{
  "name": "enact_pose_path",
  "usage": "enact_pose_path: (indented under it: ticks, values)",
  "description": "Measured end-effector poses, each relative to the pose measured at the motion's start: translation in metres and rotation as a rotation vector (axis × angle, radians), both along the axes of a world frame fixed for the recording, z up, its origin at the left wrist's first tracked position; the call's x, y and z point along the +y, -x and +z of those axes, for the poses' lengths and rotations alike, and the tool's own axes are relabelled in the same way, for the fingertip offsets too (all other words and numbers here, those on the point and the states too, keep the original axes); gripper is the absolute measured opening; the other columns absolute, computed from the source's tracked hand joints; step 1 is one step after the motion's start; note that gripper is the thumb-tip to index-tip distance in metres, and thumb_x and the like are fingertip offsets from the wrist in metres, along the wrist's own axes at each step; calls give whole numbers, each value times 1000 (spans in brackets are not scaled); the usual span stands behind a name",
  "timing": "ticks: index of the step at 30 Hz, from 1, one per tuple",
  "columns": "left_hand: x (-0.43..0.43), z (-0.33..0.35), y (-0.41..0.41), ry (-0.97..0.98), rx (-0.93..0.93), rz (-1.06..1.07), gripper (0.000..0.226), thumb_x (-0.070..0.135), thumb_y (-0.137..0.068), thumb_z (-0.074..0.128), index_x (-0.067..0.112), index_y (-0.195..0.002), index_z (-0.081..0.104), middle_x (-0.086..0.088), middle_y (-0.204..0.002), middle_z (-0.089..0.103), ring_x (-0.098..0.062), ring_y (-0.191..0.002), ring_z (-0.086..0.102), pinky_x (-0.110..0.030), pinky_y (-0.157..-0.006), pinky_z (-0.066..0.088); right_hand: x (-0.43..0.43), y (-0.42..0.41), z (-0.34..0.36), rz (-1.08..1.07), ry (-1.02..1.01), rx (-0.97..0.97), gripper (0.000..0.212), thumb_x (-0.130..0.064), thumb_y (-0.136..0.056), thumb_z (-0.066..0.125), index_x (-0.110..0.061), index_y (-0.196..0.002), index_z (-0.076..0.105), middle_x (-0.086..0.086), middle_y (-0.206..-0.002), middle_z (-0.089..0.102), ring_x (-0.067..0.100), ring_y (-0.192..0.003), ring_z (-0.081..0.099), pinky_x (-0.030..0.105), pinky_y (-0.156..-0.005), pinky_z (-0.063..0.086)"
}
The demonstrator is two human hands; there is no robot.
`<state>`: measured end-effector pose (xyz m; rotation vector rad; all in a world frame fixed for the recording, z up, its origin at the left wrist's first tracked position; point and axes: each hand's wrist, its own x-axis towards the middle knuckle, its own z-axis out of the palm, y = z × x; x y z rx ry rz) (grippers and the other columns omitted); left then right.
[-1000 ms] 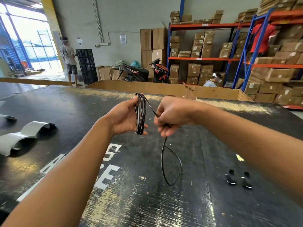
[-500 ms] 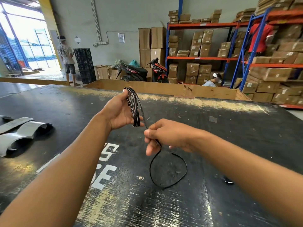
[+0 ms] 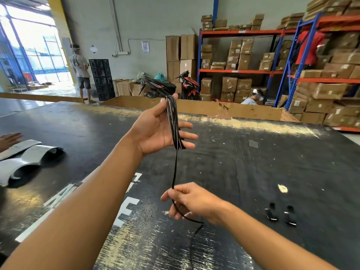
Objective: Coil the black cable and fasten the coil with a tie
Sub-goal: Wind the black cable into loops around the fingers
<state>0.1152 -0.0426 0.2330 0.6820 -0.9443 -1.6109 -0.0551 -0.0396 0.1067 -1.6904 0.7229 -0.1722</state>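
Note:
My left hand (image 3: pixel 155 127) is raised over the black table (image 3: pixel 272 162), palm up, fingers spread, with the coil of black cable (image 3: pixel 173 123) looped between thumb and fingers. A single strand runs straight down from the coil to my right hand (image 3: pixel 192 201), which pinches it near its end. The short loose tail sticks out below that hand, just above the table. Two small black ties (image 3: pixel 280 213) lie on the table to the right of my right hand.
Curved grey sheets (image 3: pixel 25 160) lie at the table's left edge, with another person's hand (image 3: pixel 8 138) beside them. A wooden crate (image 3: pixel 214 110) borders the far edge. Shelves of cartons, motorbikes and people stand beyond.
My right hand has dropped low and slid along the cable, pulling the hanging loop out into a straight strand. My left hand has risen and opened its fingers around the coil.

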Motion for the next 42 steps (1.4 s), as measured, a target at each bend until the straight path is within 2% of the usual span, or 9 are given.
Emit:
enact_pose_path:
  ticks: [6, 9, 14, 18, 23, 27, 37, 39, 42]
  values:
    - [18, 3, 19, 38, -150, -262, 43, 58, -97, 27, 57, -140, 36, -37, -151, 26, -56, -122, 48, -71, -87, 47, -28, 5, -5, -174, 62, 11, 25, -22, -102, 48, -10, -92, 67, 0, -60, 52, 8, -45, 51, 25, -48, 43]
    - [27, -1, 21, 14, -164, -327, 45, 58, -96, 28, 57, -140, 35, -35, -152, 25, -53, -124, 46, -70, -90, 43, -50, 8, 13, -287, 144, 20, 26, -28, -99, 54, -14, -83, 70, -1, -59, 48, 7, -40, 44, 22, -41, 40]
    - [36, -19, 14, -65, -251, -398, 44, 57, -95, 31, 59, -138, 37, -22, -134, 48, -42, -111, 59, -70, -91, 39, -83, 14, 62, -373, 323, 57, 26, -32, -92, 65, -19, -71, 74, -3, -51, 53, 11, -40, 36, 19, -38, 28]
    - [40, -37, 9, -131, -291, -386, 43, 57, -93, 38, 58, -137, 41, -24, -134, 45, -43, -113, 54, -70, -91, 41, -92, 11, 108, -259, 480, 137, 15, -28, -82, 77, -15, -73, 78, -9, -39, 53, 7, -31, 36, 16, -35, 28]
    - [41, -52, 5, -207, -329, -367, 41, 59, -94, 38, 61, -134, 41, -21, -132, 43, -43, -115, 51, -72, -93, 37, -97, 5, 156, -194, 677, 242, 14, -24, -79, 81, -11, -76, 79, -4, -46, 58, 5, -30, 37, 15, -30, 26]
    - [39, -64, 1, -242, -320, -321, 41, 59, -94, 37, 60, -135, 42, -22, -129, 42, -42, -110, 54, -68, -90, 43, -95, 4, 181, -204, 791, 283, 16, -26, -78, 81, -10, -75, 79, -3, -51, 62, 7, -35, 40, 15, -30, 28]
    - [22, -75, -17, -275, -203, -97, 40, 57, -94, 36, 54, -132, 49, -26, -111, 53, -47, -100, 57, -70, -84, 45, -56, 17, 194, -108, 834, 312, 22, -25, -87, 71, -6, -77, 78, 2, -57, 69, 13, -47, 48, 19, -35, 34]
    - [18, -69, -18, -282, -209, -45, 43, 57, -95, 34, 47, -133, 50, -27, -112, 52, -50, -98, 57, -72, -87, 41, -44, 20, 188, -73, 821, 310, 22, -24, -90, 67, -6, -81, 77, 3, -60, 70, 13, -48, 51, 19, -35, 36]
    - [10, -58, -16, -301, -232, 35, 50, 57, -97, 30, 22, -125, 53, -30, -110, 51, -54, -94, 56, -75, -91, 32, -27, 24, 176, -55, 762, 265, 19, -19, -94, 62, -5, -92, 75, 7, -68, 73, 11, -47, 54, 21, -38, 43]
